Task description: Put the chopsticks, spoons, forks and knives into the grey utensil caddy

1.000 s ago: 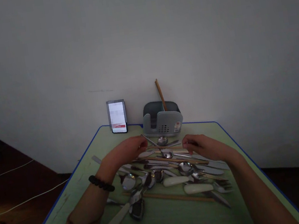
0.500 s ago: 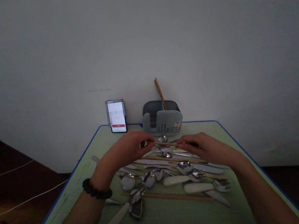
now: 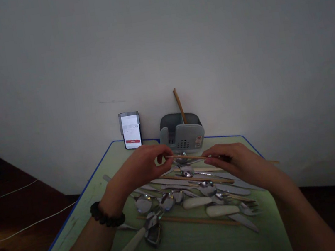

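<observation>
A thin wooden chopstick (image 3: 188,156) is held level above the cutlery by both of my hands. My left hand (image 3: 148,162) pinches its left end between thumb and fingertips. Farther along it, the thumb and fingers of my right hand (image 3: 230,156) are closed on the chopstick. A pale stick tip (image 3: 275,162) shows past my right wrist; I cannot tell if it belongs to the same chopstick. Below lie metal spoons (image 3: 208,187), table knives (image 3: 169,181), forks (image 3: 249,209), white-handled pieces (image 3: 222,210) and a loose chopstick (image 3: 197,219).
Behind my hands stands a grey cutlery holder (image 3: 190,134) with wooden chopsticks (image 3: 179,103) upright in it. A phone (image 3: 131,131) leans on the wall (image 3: 237,48) to its left. The green table (image 3: 205,250) has a blue edge. White cables run at left.
My right hand has shifted right and slightly up along the chopstick, so more of it shows between my hands. The left hand has moved slightly up and left. The cutlery stays put.
</observation>
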`<action>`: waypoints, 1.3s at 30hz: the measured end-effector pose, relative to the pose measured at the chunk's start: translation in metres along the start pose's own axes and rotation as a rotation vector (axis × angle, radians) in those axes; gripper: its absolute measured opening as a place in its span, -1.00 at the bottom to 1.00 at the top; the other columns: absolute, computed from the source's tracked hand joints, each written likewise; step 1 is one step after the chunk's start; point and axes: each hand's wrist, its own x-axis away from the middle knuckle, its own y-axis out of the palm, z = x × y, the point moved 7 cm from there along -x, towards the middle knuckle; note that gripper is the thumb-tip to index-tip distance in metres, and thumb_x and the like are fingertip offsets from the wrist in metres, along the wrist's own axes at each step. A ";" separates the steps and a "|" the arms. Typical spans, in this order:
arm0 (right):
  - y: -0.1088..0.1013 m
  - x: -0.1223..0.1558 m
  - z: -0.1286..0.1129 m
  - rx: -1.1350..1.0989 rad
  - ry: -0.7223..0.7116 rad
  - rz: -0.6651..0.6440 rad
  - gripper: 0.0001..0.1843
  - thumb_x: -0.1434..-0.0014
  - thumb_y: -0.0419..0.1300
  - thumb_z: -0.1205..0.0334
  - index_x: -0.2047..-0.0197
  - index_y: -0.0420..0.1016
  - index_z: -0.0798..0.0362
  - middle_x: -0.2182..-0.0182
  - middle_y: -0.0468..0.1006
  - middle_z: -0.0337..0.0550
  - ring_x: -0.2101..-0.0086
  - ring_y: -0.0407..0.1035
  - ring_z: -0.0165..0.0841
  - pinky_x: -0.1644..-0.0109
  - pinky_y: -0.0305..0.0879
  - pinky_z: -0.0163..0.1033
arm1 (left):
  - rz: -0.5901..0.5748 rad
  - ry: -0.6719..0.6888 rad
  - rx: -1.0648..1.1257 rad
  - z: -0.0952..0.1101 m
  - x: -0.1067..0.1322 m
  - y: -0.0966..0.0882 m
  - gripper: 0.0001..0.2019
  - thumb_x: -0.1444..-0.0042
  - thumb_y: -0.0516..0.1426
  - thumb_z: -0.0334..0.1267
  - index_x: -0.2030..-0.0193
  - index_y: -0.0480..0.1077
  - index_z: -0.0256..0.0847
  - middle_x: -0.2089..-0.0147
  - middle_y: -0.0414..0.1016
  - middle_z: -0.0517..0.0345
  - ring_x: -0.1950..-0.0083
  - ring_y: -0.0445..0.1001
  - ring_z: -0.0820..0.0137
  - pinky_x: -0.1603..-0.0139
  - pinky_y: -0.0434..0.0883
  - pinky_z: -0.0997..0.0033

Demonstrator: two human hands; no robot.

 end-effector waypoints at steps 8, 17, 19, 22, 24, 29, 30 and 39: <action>0.001 0.000 0.001 0.024 -0.010 0.004 -0.68 -0.23 0.04 0.05 0.17 0.55 0.02 0.28 0.61 -0.12 0.32 0.45 -0.33 0.23 0.29 -0.29 | -0.037 0.001 -0.001 -0.002 0.000 0.003 -0.85 -0.09 0.09 -0.29 0.25 0.47 -0.21 0.43 0.46 0.25 0.43 0.36 0.55 0.36 0.24 0.57; 0.003 0.000 0.001 0.057 -0.020 -0.007 -0.69 -0.24 0.04 0.06 0.17 0.54 0.01 0.30 0.60 -0.13 0.34 0.44 -0.35 0.24 0.26 -0.30 | -0.088 0.001 -0.028 -0.003 0.000 0.006 -0.87 -0.10 0.08 -0.28 0.31 0.45 -0.23 0.43 0.46 0.22 0.41 0.37 0.52 0.35 0.24 0.56; 0.004 -0.001 0.002 0.064 -0.017 -0.011 -0.70 -0.24 0.04 0.06 0.18 0.54 0.00 0.30 0.60 -0.14 0.33 0.44 -0.35 0.24 0.24 -0.31 | -0.110 -0.011 -0.032 -0.005 0.000 0.008 -0.86 -0.10 0.08 -0.28 0.30 0.46 -0.22 0.41 0.48 0.22 0.40 0.38 0.51 0.35 0.24 0.55; 0.014 -0.003 0.006 0.052 0.004 -0.059 -0.72 -0.25 0.04 0.09 0.20 0.54 0.00 0.32 0.60 -0.16 0.35 0.43 -0.35 0.27 0.21 -0.32 | -0.220 -0.051 -0.022 -0.012 -0.001 0.020 -0.84 -0.13 0.07 -0.25 0.29 0.48 -0.20 0.40 0.50 0.22 0.40 0.39 0.49 0.37 0.23 0.54; 0.028 -0.005 0.010 0.027 0.019 -0.127 -0.73 -0.25 0.03 0.14 0.21 0.54 0.01 0.32 0.60 -0.16 0.35 0.42 -0.34 0.30 0.20 -0.32 | -0.332 -0.083 -0.038 -0.019 0.000 0.033 -0.82 -0.14 0.06 -0.24 0.30 0.49 -0.18 0.38 0.53 0.20 0.38 0.41 0.46 0.36 0.23 0.52; 0.059 -0.011 0.023 0.001 0.072 -0.227 -0.78 -0.17 0.06 0.30 0.22 0.53 0.07 0.28 0.59 -0.09 0.35 0.40 -0.33 0.29 0.20 -0.31 | -0.486 -0.159 -0.103 -0.043 0.006 0.057 -0.84 -0.07 0.09 -0.30 0.28 0.50 -0.16 0.29 0.55 0.15 0.30 0.45 0.39 0.30 0.26 0.48; 0.062 -0.012 0.026 0.002 0.084 -0.226 -0.78 -0.16 0.06 0.32 0.22 0.53 0.08 0.28 0.58 -0.08 0.35 0.40 -0.32 0.29 0.20 -0.30 | -0.503 -0.175 -0.110 -0.048 0.008 0.060 -0.84 -0.06 0.09 -0.30 0.28 0.50 -0.16 0.29 0.55 0.15 0.29 0.45 0.38 0.31 0.27 0.47; 0.077 -0.015 0.040 0.007 0.106 -0.256 -0.76 -0.10 0.06 0.37 0.25 0.54 0.11 0.34 0.57 -0.06 0.39 0.37 -0.33 0.28 0.18 -0.29 | -0.562 -0.244 -0.158 -0.073 0.015 0.075 -0.83 -0.02 0.09 -0.31 0.29 0.50 -0.19 0.26 0.56 0.12 0.28 0.46 0.37 0.34 0.27 0.48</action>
